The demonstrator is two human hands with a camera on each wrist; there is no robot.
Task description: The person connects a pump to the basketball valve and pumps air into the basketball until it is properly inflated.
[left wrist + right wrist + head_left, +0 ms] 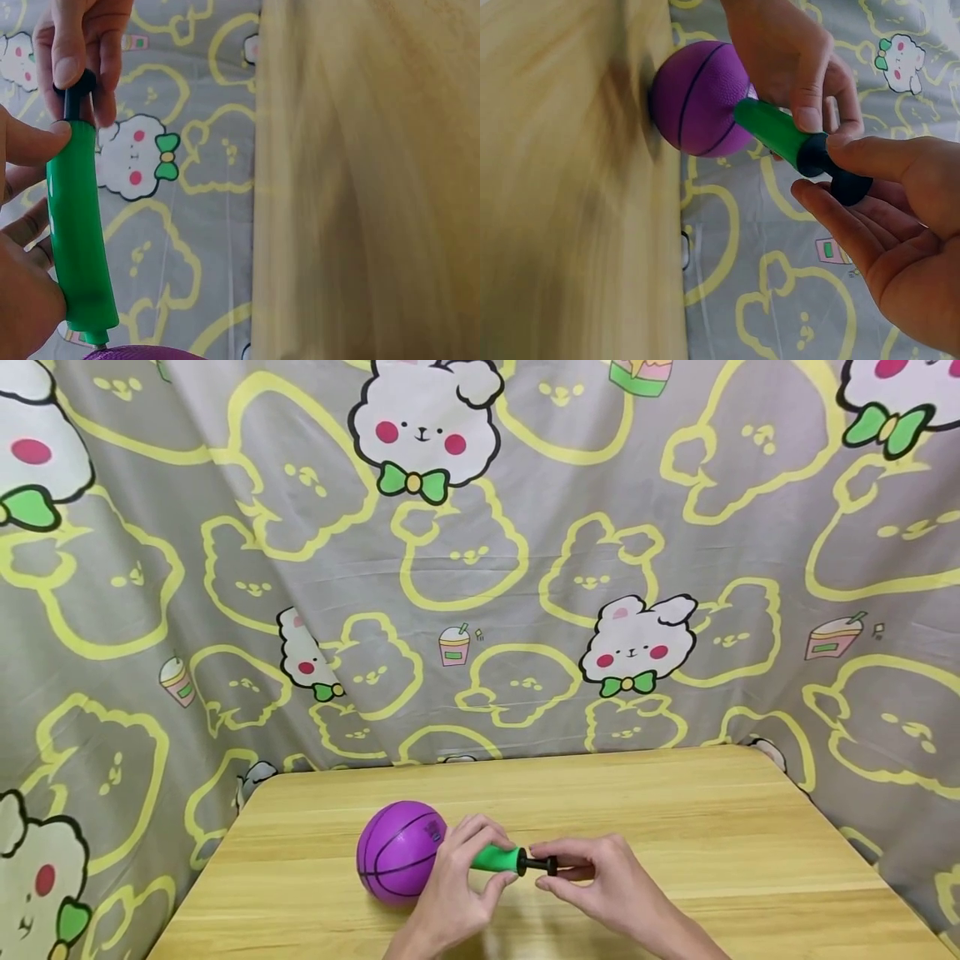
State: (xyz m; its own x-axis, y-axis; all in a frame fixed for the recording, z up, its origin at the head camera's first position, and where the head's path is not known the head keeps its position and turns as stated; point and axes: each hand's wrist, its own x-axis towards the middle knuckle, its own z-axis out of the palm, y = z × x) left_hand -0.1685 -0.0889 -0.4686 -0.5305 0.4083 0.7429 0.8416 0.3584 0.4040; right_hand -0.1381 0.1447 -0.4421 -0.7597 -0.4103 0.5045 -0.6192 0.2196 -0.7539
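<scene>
A purple basketball (pixel 399 853) with black lines sits toward the left of the wooden table. Against its right side stands a green hand pump (pixel 495 858), lying roughly level; in the left wrist view a thin metal needle joins the pump (pixel 79 232) to the ball (pixel 146 352). My left hand (pixel 457 881) grips the green barrel between thumb and fingers. At the pump's other end, my right hand (pixel 600 877) holds the black handle (pixel 552 865) with thumb and fingertips. A short length of black rod shows between barrel and handle. The right wrist view shows the handle (pixel 849 186) within the curled fingers.
The light wooden table (pixel 712 827) spreads out around the hands. Behind it and at both sides hangs a grey curtain (pixel 525 585) printed with yellow outlines and white cartoon animals.
</scene>
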